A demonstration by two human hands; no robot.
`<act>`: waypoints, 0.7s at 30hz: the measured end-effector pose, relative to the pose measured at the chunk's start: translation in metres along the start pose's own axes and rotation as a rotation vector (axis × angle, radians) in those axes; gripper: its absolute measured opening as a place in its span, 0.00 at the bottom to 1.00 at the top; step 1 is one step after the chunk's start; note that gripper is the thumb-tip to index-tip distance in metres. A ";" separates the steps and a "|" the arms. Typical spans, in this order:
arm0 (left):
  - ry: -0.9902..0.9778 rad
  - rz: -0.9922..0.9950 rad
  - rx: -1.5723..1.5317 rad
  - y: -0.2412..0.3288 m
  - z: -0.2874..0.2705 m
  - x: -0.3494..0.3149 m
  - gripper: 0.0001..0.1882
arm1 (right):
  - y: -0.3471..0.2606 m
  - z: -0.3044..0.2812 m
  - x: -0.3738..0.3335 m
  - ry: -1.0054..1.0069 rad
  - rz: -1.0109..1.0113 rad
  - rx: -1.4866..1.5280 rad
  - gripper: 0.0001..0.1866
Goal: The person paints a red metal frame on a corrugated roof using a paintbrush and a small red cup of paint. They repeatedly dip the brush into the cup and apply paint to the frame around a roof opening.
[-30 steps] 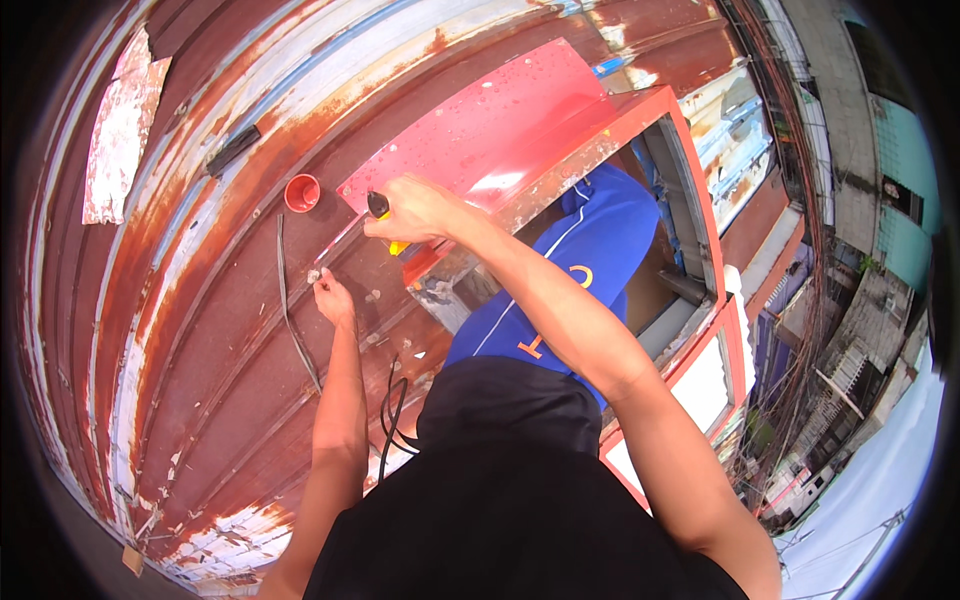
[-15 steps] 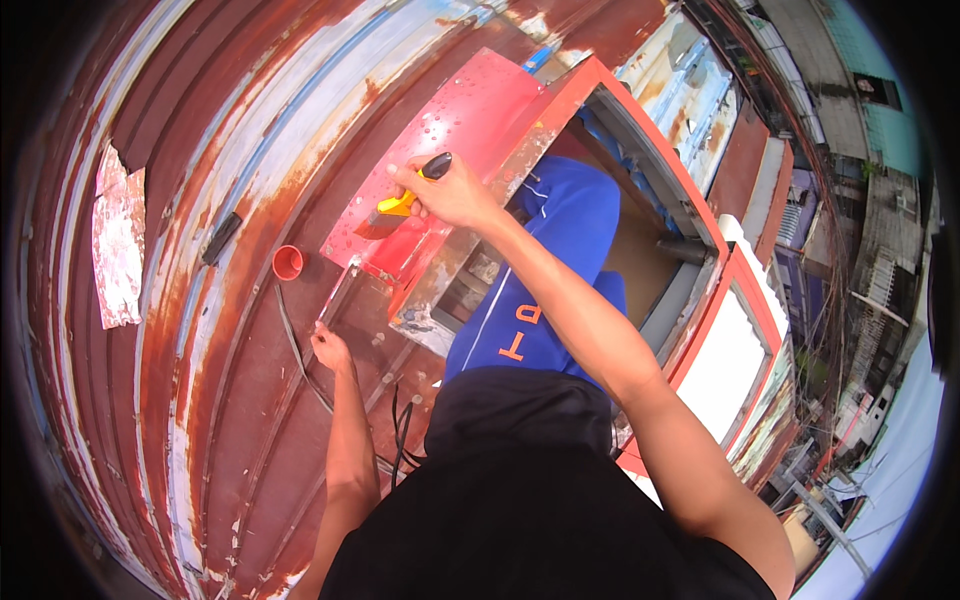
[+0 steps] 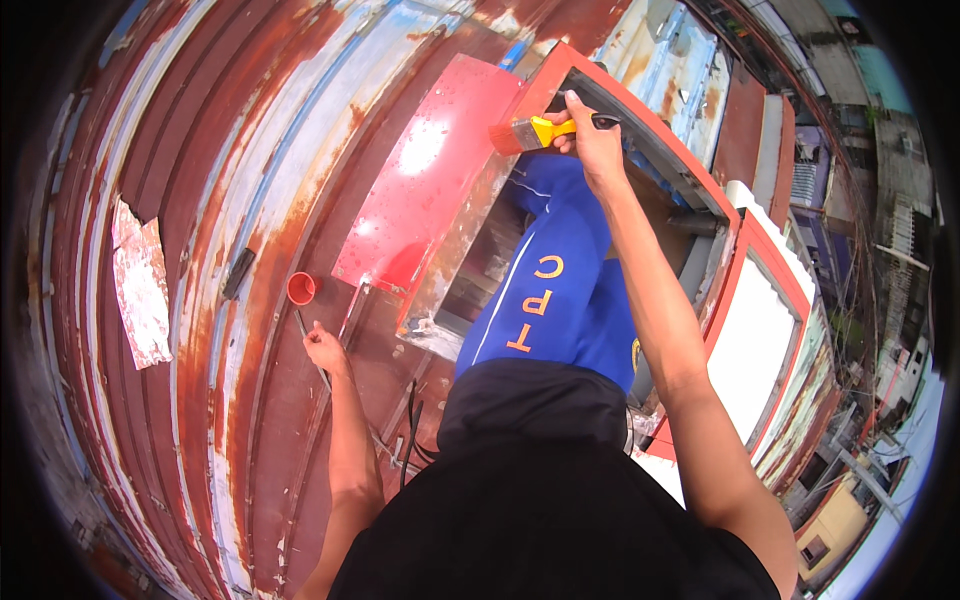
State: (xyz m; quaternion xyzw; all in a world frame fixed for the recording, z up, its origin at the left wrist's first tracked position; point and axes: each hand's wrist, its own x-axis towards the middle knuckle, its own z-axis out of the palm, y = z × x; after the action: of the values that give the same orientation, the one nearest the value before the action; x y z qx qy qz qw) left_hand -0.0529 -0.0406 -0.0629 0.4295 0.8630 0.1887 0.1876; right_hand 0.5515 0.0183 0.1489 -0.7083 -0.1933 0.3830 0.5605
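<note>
My right hand (image 3: 592, 140) grips a paintbrush (image 3: 540, 132) with a yellow and black handle and reddish bristles. The brush is raised over the corner of the red-edged opening, its bristles by the far right side of a glossy red panel (image 3: 440, 150). Droplets or specks show on that panel. On the ribbed roof at the left, my left hand (image 3: 323, 350) has its fingers curled closed; whether they hold anything is hidden. A thin grey strip (image 3: 385, 450) runs beneath or beside that hand. Just beyond it stands a small red cup (image 3: 301, 288).
My legs in blue trousers (image 3: 535, 280) go down into the opening, framed by red edges (image 3: 640, 120). A dark block (image 3: 239, 273) and a peeling pale sheet (image 3: 140, 290) lie on the rusty roof (image 3: 200, 180). Black cables (image 3: 412, 430) are near my waist.
My right hand has lifted the paintbrush off the panel's near part and carried it right and farther away. My left hand has shifted toward the cup and grey strip. The whole view has turned slightly.
</note>
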 end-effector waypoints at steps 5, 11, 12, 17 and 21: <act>-0.205 0.264 -0.295 0.175 -0.027 -0.049 0.19 | -0.010 -0.034 0.000 0.104 -0.062 0.122 0.24; -0.388 0.776 -0.254 0.304 -0.022 -0.099 0.07 | -0.008 -0.036 -0.016 0.178 -0.103 0.204 0.23; -0.430 0.878 -0.214 0.324 -0.017 -0.111 0.06 | -0.007 -0.039 -0.020 0.222 -0.101 0.280 0.22; -0.568 1.247 -0.030 0.379 0.051 -0.136 0.08 | -0.015 -0.073 -0.045 0.322 -0.104 0.501 0.20; -0.653 1.352 0.078 0.399 0.084 -0.145 0.11 | -0.028 -0.136 -0.073 0.423 -0.125 0.543 0.20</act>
State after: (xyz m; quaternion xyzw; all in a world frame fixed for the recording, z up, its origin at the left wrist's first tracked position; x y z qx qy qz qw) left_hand 0.3369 0.0787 0.0830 0.9063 0.3178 0.0953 0.2619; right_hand 0.6129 -0.1123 0.2098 -0.5838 -0.0070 0.2301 0.7785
